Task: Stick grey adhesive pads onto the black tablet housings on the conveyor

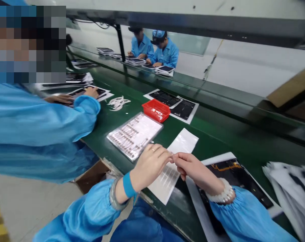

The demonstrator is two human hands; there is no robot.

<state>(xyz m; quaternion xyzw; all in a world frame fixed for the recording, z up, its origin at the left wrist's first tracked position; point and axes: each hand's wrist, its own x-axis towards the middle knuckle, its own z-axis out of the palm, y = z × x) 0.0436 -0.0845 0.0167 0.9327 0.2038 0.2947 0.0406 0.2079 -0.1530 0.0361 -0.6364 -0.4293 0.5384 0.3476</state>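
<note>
My left hand (150,165) and my right hand (192,168) meet at the fingertips above a white sheet of small stickers (165,179). Both are closed in a pinch; whatever lies between the fingertips is too small to make out. Left of my hands is a clear-covered tray (136,132) holding rows of small brownish parts with thin tails. A black flat panel with an orange flex strip (225,168) rests on white paper under my right forearm.
A red bin (156,110) with white scraps stands beyond the tray, near more black panels (184,109). White strips (118,103) lie in a pile. A co-worker's sleeve (41,117) fills the left side. Stacked sheets (293,191) are at right; a shelf (192,25) hangs overhead.
</note>
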